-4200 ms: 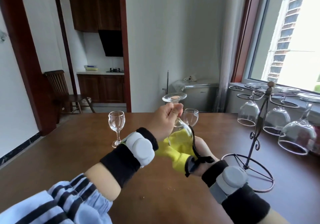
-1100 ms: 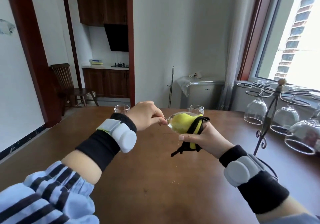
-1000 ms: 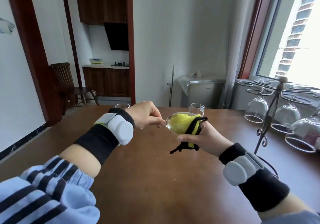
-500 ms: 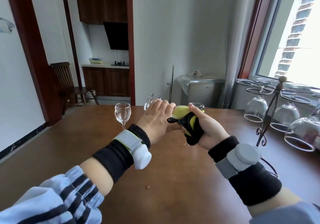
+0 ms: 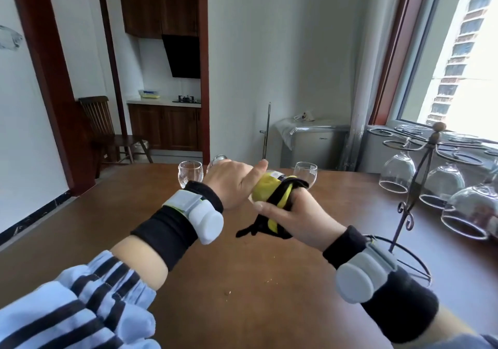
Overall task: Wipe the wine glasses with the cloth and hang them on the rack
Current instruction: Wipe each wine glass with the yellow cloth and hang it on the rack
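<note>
The left hand (image 5: 233,184) grips the wine glass (image 5: 218,159) by its stem end, foot pointing far-left, so the bowl lies sideways toward the right hand (image 5: 292,215). That hand clasps the yellow-and-black cloth (image 5: 270,195) around the bowl — a hold suited to wiping it. Two more glasses (image 5: 190,172) stand on the table (image 5: 242,281) beyond. The rack (image 5: 420,178), far right, carries hanging glasses; this one is not yet hung.

Hands (image 5: 234,184) apparently turned glass (image 5: 272,176) sideways.
</note>
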`<act>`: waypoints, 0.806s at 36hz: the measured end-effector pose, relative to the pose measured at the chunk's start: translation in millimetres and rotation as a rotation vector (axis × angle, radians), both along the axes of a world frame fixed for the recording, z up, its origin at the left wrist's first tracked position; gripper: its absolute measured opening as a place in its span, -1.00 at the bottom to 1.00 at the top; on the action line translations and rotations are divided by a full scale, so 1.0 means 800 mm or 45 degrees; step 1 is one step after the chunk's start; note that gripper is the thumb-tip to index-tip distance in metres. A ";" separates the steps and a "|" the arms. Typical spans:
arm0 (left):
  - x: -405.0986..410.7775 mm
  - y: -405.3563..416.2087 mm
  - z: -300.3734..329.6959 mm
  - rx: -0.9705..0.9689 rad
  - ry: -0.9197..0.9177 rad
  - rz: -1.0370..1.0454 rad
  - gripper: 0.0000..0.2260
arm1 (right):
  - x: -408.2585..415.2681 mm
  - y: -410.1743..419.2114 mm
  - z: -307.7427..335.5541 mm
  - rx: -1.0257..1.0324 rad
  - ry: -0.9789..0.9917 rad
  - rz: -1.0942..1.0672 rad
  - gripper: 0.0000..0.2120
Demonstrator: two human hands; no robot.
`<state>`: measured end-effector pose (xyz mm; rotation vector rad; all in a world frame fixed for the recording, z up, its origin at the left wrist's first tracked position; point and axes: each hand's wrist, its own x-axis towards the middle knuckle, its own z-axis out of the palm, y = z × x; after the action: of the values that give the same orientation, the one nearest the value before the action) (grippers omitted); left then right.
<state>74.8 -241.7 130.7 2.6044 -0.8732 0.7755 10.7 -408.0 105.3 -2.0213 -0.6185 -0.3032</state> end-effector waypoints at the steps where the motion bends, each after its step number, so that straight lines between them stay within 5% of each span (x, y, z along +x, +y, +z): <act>1: -0.002 -0.001 0.004 0.013 0.062 0.033 -0.37 | 0.002 0.002 -0.003 -0.021 -0.037 -0.017 -0.68; 5: -0.008 -0.002 0.009 0.000 0.118 0.145 -0.41 | 0.009 0.008 -0.006 0.217 -0.031 -0.085 -0.69; 10: -0.009 -0.010 0.004 -0.049 -0.211 -0.067 -0.29 | 0.007 0.016 0.008 0.918 0.468 -0.010 -0.70; 14: -0.010 -0.011 -0.013 -0.060 -0.386 -0.094 -0.68 | 0.008 0.013 0.015 1.194 0.611 0.060 -0.58; 23: -0.017 -0.013 -0.008 -0.170 -0.423 0.004 -0.56 | 0.007 0.017 0.008 1.003 0.465 -0.041 -0.54; 25: -0.016 -0.016 -0.005 -0.189 -0.292 0.064 -0.48 | 0.009 0.017 0.007 0.903 0.386 -0.024 -0.49; 29: -0.009 -0.016 0.005 -0.334 0.107 0.143 -0.50 | 0.005 0.017 0.003 0.547 0.124 0.011 -0.71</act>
<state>67.7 -254.6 134.4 2.4486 -0.5632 0.7475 14.4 -394.3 107.5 -1.6100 -0.4553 -0.3017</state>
